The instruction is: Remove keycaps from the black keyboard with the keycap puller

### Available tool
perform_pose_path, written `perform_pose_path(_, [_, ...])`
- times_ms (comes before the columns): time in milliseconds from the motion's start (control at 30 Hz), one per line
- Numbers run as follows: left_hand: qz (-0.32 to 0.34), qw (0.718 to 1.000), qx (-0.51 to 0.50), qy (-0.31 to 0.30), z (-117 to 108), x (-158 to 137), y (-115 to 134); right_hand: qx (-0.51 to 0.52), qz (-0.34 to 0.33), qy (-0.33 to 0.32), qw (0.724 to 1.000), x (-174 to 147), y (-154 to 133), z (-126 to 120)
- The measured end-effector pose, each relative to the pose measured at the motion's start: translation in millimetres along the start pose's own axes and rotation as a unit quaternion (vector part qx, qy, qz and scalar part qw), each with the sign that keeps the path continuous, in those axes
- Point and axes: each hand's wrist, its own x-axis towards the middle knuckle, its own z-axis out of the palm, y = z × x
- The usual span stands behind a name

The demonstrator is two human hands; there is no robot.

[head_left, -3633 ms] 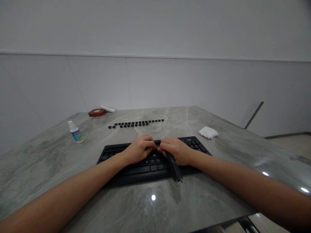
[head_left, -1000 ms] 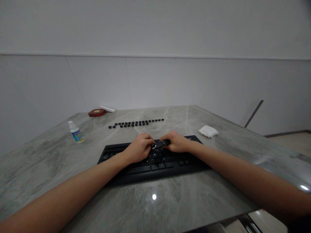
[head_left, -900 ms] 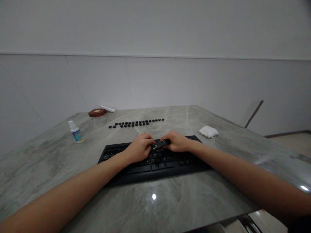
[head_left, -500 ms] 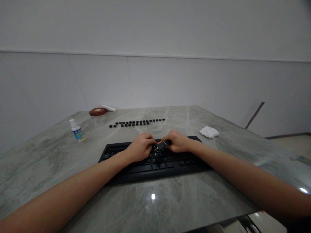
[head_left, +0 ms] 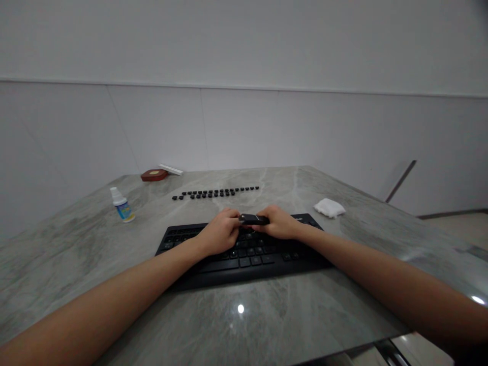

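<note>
A black keyboard [head_left: 236, 275] lies in front of me on the marbled table, with gaps visible among its keys. Above its upper middle, my right hand [head_left: 277, 222] is closed around a small black tool with a thin silver band [head_left: 253, 219], held nearly level and pointing left. The tool's left end meets the fingertips of my left hand [head_left: 221, 231]. That hand is curled over the keyboard with thumb and fingers pinched together; what is between them, if anything, is hidden. Beyond the keyboard, loose black keycaps [head_left: 215, 193] stand in rows.
A white spray bottle with a blue label [head_left: 123, 209] stands on the left. At the far left lie a reddish-brown case [head_left: 154, 175] and a white flat strip [head_left: 171, 169]. A folded white cloth [head_left: 329, 208] rests to the right. A wall [head_left: 244, 132] rises behind the table [head_left: 267, 315].
The black tool has tilted up from pointing down at the keys to nearly level, its tip now at my left fingertips. My left hand has barely moved.
</note>
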Motion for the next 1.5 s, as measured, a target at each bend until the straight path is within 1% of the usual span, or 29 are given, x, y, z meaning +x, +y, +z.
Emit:
perform_pose_path(100, [0.014, 1.0, -0.001, -0.003, -1, 0, 0, 0.032, 0.041, 0.016, 0.999, 2, 4, 3])
perform_pose_path(267, [0.014, 1.0, -0.012, -0.001, 0, 0, 0, 0.061, 0.049, 0.03, 0.996, 3, 8, 7])
perform_pose_path(333, [0.016, 1.0, -0.017, 0.0, 0, 0, -1, 0.075, 0.04, 0.035, 0.996, 4, 8, 8])
perform_pose_path(467, [0.015, 1.0, -0.022, 0.006, 2, 0, -2, 0.1, -0.004, 0.048, 0.994, 4, 7, 9])
perform_pose_path(567, [0.005, 1.0, -0.021, 0.011, 1, 0, -2, 0.08, 0.007, 0.057, 0.995, 3, 4, 9])
perform_pose_path(667, [0.002, 1.0, -0.025, 0.015, 1, 1, -1, 0.038, 0.021, 0.059, 0.997, 1, -1, 8])
perform_pose_path(767, [0.004, 0.999, -0.028, 0.017, 1, 1, -2, -0.012, 0.014, 0.061, 0.998, -1, -6, 7])
perform_pose_path(867, [0.004, 1.0, -0.026, 0.017, 2, 0, -2, -0.035, 0.008, 0.068, 0.997, -2, -8, 7])
perform_pose_path(967, [0.004, 1.0, -0.022, 0.011, 1, 0, -1, -0.008, 0.01, 0.073, 0.997, -2, -7, 8])
perform_pose_path(1100, [-0.005, 1.0, -0.012, 0.005, -1, 0, 1, 0.063, 0.033, 0.088, 0.994, 0, -2, 11])
perform_pose_path(1200, [-0.003, 1.0, -0.014, 0.002, -1, 0, 1, 0.087, 0.045, 0.094, 0.991, 1, 2, 13])
perform_pose_path(1400, [0.012, 1.0, -0.008, 0.006, 0, 0, 0, 0.068, 0.029, 0.108, 0.991, -1, 1, 13])
perform_pose_path(1500, [0.033, 0.999, -0.009, 0.004, -1, -1, 1, 0.051, 0.019, 0.115, 0.992, -2, -1, 12])
